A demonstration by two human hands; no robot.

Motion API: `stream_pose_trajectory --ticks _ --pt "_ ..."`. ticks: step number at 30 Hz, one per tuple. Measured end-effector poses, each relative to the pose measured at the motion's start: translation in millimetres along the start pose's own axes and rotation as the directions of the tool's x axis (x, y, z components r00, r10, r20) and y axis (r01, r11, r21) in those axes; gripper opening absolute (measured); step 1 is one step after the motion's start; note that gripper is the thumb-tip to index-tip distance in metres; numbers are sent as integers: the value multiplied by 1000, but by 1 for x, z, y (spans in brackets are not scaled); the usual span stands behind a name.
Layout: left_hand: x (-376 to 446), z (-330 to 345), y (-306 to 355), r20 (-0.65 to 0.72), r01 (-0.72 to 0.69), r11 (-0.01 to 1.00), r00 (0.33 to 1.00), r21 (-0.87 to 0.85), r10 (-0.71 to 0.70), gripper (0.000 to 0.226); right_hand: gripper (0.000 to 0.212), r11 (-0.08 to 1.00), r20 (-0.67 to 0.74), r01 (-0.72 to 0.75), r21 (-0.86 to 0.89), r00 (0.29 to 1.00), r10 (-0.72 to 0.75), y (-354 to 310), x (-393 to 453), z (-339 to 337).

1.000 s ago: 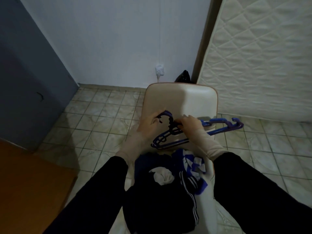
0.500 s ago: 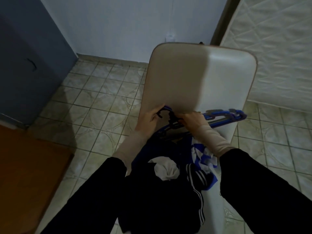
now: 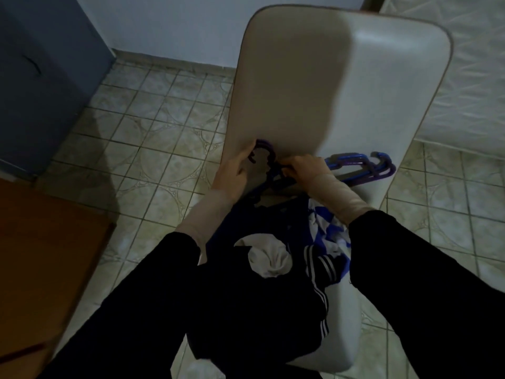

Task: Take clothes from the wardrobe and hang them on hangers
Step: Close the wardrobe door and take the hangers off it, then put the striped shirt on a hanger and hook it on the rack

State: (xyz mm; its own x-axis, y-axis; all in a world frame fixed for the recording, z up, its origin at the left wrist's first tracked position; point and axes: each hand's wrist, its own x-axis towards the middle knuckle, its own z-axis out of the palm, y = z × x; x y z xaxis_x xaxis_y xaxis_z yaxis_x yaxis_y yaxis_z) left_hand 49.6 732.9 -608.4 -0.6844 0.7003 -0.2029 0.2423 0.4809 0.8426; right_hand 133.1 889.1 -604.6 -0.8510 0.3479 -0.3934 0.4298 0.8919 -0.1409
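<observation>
Both hands are on the bunch of hangers (image 3: pixel 355 166) sitting on the chair (image 3: pixel 341 91) seat, right against the backrest. Left hand (image 3: pixel 231 175) has fingers curled round the hooks, right hand (image 3: pixel 306 168) pinches the necks just beside them — looks like peeling one hanger loose. The bunch's long arms run off to the right, past the right hand, so that side has the room to slide out. Clothes (image 3: pixel 262 242) are piled nearer the body, just under the wrists — easy snag there.
</observation>
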Motion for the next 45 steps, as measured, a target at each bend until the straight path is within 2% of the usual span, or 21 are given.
stream_pose_trajectory --ticks 3,7,16,22,27,29,33,38,40,45 --pt "-1 6 -3 3 8 1000 1000 5 -8 61 38 997 -43 -40 68 998 43 3 8 5" --pt "-2 13 -12 0 30 999 1000 22 -30 61 37 998 -105 -5 64 994 11 6 10 9" --pt "-10 19 -4 -92 25 999 996 32 -22 54 50 991 -118 2 131 993 14 17 -12 -1" --pt "-21 37 4 -76 60 998 995 7 -60 44 40 977 -166 -11 212 985 47 22 -40 -1" --pt "-24 71 4 5 93 996 996 13 -93 28 22 946 -294 100 307 956 -6 35 -67 24" --pt "-24 87 2 62 126 991 990 35 -128 25 20 938 -260 84 337 966 7 42 -75 38" --pt "-21 128 -10 193 262 947 935 187 -297 27 24 938 -39 -43 343 997 60 56 -82 70" --pt "-14 164 -21 245 385 863 848 326 -470 45 49 890 177 -312 332 948 266 61 -72 124" --pt "-13 173 -26 240 405 844 832 351 -499 47 51 835 183 -377 400 926 330 59 -67 139" --pt "-14 181 -39 170 427 867 863 258 -476 45 33 798 137 -352 490 935 328 53 -66 151"
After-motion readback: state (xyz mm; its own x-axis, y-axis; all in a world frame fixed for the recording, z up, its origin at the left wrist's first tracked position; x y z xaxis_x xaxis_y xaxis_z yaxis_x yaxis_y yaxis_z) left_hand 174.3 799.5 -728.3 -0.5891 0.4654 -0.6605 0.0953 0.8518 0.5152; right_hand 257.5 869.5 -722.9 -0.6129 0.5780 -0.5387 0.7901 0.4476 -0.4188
